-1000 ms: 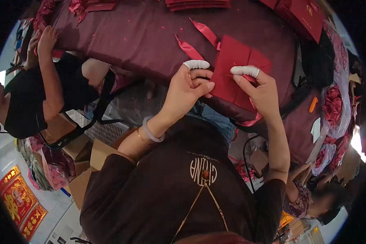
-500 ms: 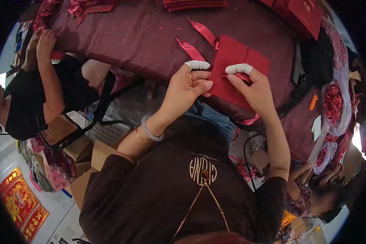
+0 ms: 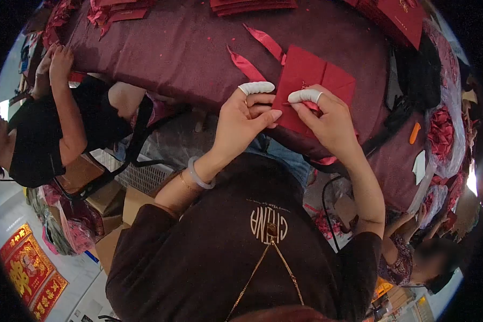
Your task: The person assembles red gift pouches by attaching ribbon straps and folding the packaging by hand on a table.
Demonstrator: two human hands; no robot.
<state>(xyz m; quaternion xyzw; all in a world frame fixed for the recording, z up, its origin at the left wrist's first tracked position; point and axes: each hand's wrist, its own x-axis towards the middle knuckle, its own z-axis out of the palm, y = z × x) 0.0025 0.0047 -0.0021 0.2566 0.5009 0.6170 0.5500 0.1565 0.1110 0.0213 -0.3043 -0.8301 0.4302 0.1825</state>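
Over the maroon-clothed desk, the left hand is clasping a flat red paper folder by its edge; the right hand is apparently pinching glossy red ribbon, ideally guiding it flat.

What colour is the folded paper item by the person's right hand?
The folded paper item is red, best seen in the head view.

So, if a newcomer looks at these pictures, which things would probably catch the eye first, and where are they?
Probably the bright red folded piece at the table's near side, with the left hand at its left edge and the right hand over it. White covers on one finger of each hand stand out too. Then come red-and-gold posters, lower left, and upside-down CHINA lettering, lower middle.
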